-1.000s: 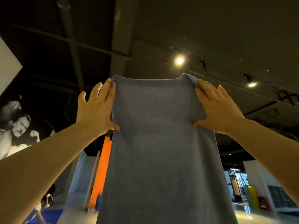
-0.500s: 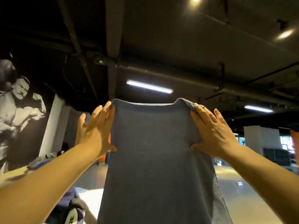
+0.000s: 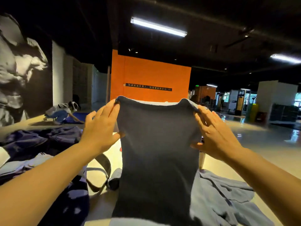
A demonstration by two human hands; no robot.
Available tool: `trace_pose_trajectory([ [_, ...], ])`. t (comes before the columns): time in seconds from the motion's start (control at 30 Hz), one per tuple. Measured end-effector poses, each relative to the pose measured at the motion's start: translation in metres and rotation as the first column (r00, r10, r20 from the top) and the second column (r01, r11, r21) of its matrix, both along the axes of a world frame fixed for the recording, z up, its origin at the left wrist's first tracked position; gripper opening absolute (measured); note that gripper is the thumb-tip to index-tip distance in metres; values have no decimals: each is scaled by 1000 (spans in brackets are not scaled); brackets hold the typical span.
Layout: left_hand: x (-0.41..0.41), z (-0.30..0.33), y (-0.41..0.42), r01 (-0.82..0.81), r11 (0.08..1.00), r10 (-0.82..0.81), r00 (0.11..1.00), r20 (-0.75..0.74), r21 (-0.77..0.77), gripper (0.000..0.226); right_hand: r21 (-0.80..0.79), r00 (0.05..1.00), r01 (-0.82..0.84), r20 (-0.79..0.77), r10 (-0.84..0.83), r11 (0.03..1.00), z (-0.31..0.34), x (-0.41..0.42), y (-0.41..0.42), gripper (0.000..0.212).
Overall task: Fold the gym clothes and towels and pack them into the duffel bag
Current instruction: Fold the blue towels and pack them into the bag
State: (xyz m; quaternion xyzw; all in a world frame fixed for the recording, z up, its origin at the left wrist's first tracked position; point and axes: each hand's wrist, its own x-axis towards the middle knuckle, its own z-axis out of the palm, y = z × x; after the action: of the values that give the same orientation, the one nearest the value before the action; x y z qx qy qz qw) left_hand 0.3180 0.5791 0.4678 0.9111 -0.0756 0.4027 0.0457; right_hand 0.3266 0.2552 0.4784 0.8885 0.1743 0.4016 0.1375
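dark towel [image 3: 158,144] held upright before the orange wall [image 3: 149,75], top corners pinched by left hand [image 3: 99,128] and right hand [image 3: 216,134], fingers [image 3: 107,110] otherwise extended, both arms raised forward

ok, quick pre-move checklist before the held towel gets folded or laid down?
1. Left hand holds the top left corner of the towel: ok, thumb in front, fingers behind.
2. Right hand holds the top right corner: ok.
3. Top edge level and taut between the hands: ok, only a slight sag.
4. Towel hangs free of twists: cannot tell, its lower end runs out of view.
5. Landing spot clear: not ok, a light blue cloth lies beneath on the right and a grey strap on the left.
6. Duffel bag open and ready: cannot tell.
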Motion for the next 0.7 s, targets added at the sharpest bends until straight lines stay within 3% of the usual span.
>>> trace_pose_trajectory([
  [0.13,-32,-42,8,302,938,-288,952,102,-172,45,45,994,-103,36,101,994,-38,-36,-5,88],
  [0.27,-80,-70,13,499,838,-500,864,53,-221,38,145,978,-161,-111,177,976,-78,-84,-27,64],
  [0.33,-109,-82,12,545,774,-572,820,11,-322,24,228,958,-225,-126,257,948,-88,-115,-33,41],
  [0.4,-134,-95,9,518,706,-606,795,-33,-483,8,367,935,-262,-133,329,893,-98,-148,-33,31],
  [0.53,-168,-124,5,429,592,-687,711,-149,-682,31,602,843,-217,-282,458,769,-133,-208,-26,24],
  [0.63,-182,-159,14,421,667,-709,613,-349,-615,49,656,726,-3,-517,453,755,-164,-229,-29,49],
  [0.7,-188,-172,18,477,752,-657,599,-457,-455,27,638,694,43,-573,436,769,-179,-234,-35,60],
])
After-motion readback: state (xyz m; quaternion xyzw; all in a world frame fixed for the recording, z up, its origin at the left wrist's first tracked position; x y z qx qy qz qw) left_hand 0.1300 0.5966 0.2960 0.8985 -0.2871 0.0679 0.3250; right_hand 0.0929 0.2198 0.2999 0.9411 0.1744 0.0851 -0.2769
